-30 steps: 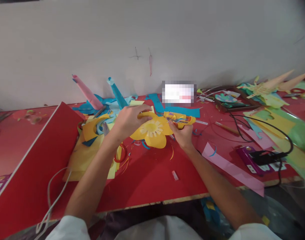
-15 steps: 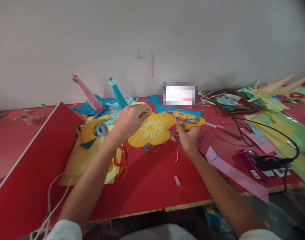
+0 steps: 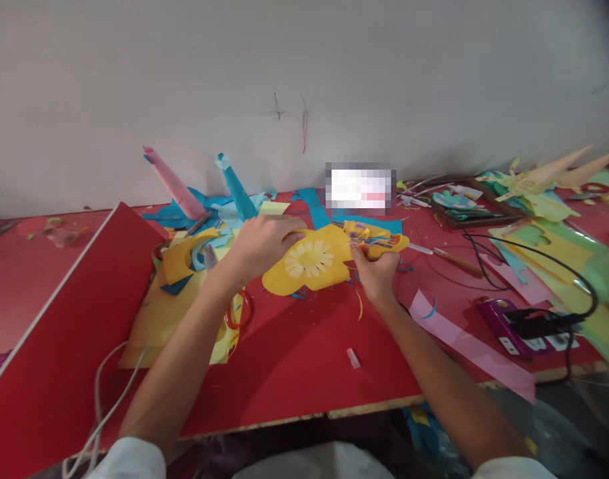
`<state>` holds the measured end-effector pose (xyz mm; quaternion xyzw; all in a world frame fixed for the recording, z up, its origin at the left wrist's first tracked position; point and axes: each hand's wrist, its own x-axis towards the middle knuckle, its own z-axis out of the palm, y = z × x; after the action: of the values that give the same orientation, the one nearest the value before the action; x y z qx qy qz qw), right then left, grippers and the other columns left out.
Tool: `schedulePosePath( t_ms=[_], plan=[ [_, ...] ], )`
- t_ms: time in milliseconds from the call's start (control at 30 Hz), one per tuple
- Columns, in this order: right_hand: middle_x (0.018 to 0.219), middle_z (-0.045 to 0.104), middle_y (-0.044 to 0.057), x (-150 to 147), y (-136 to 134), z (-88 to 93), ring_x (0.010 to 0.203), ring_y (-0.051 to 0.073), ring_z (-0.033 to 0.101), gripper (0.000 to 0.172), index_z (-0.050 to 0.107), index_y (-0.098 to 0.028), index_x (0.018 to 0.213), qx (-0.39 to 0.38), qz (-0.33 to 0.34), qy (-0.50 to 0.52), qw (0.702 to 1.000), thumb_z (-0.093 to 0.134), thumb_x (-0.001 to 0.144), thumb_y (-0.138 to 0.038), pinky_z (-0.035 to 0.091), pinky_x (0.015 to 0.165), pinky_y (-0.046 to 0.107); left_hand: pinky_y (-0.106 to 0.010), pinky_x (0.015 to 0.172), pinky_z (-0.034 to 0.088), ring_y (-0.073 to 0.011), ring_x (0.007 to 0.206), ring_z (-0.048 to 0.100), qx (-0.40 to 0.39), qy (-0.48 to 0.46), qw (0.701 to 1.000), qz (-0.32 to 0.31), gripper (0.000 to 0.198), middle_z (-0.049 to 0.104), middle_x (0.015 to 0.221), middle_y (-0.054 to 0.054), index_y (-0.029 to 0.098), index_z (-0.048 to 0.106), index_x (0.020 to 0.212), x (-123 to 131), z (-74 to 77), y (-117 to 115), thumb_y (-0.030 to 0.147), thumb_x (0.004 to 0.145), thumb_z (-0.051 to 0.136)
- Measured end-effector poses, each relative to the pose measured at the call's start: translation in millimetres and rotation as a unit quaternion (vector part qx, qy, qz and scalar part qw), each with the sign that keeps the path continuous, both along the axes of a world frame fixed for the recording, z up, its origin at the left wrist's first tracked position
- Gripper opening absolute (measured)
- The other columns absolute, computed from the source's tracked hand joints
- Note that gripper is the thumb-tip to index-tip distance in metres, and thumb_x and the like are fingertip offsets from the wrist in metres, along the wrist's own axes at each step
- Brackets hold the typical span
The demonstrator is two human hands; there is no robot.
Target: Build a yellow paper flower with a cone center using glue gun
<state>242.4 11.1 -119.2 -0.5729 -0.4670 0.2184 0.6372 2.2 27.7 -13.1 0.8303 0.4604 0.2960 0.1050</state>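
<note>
Between my hands is a yellow paper flower with rounded petals and a ring of pale cut tabs around its centre. My left hand is closed on its upper left edge, knuckles up, hiding that part. My right hand is wrapped round a yellow glue gun smeared with coloured bits. A translucent glue stick pokes out of its right end. The gun's left end lies over the right side of the flower; whether its tip touches the paper I cannot tell.
Red-handled scissors and yellow sheets lie left, beside an upright red board. Pink and blue paper cones stand behind. A pink strip, black cable and purple box lie right.
The flower has moved slightly right and its petals now lie flatter. My left hand has shifted slightly down and right with it. My right hand and the glue gun have barely moved.
</note>
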Motion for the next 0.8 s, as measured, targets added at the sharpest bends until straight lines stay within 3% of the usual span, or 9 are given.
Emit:
schedulePosePath(
  t_ms=[100,300,467,800],
  plan=[
    [0.052,0.053,-0.001,6.3,0.4,-1.9,0.053,0.016,0.052,0.032,0.051,-0.025,0.056,0.003,-0.024,-0.027,0.999,0.071,0.074,-0.041,0.048,0.050,0.029,-0.032,0.063,0.036,-0.0189,0.072,0.063,0.018,0.065,0.998,0.008,0.028,0.078,0.090,-0.006,0.025,0.079,0.099,0.2,-0.1,1.0,0.032,0.100,0.051],
    [0.059,0.066,0.000,13.4,1.7,-8.4,0.057,0.020,0.063,0.017,0.057,-0.025,0.065,0.008,0.026,-0.166,0.986,0.070,0.069,-0.036,0.053,0.058,0.031,-0.030,0.062,0.034,-0.0167,0.066,0.062,0.025,0.068,0.997,0.005,0.029,0.077,0.083,-0.006,0.023,0.078,0.095,2.7,-2.5,2.1,0.029,0.101,0.051],
    [0.060,0.069,0.001,13.0,1.6,-7.9,0.060,0.025,0.068,0.012,0.059,-0.026,0.070,0.005,0.027,-0.254,0.967,0.067,0.068,-0.034,0.055,0.062,0.035,-0.031,0.062,0.035,-0.0172,0.069,0.064,0.021,0.073,0.997,-0.009,0.030,0.079,0.087,-0.007,0.022,0.079,0.098,5.6,-4.3,1.8,0.028,0.102,0.049],
    [0.062,0.070,0.001,14.4,3.6,-9.4,0.064,0.026,0.069,0.013,0.063,-0.026,0.076,0.000,0.006,-0.279,0.960,0.070,0.068,-0.035,0.055,0.065,0.036,-0.030,0.062,0.037,-0.0178,0.072,0.066,0.033,0.079,0.996,-0.023,0.033,0.079,0.087,-0.007,0.021,0.079,0.099,6.4,-6.2,2.7,0.027,0.101,0.046]
  ],
)
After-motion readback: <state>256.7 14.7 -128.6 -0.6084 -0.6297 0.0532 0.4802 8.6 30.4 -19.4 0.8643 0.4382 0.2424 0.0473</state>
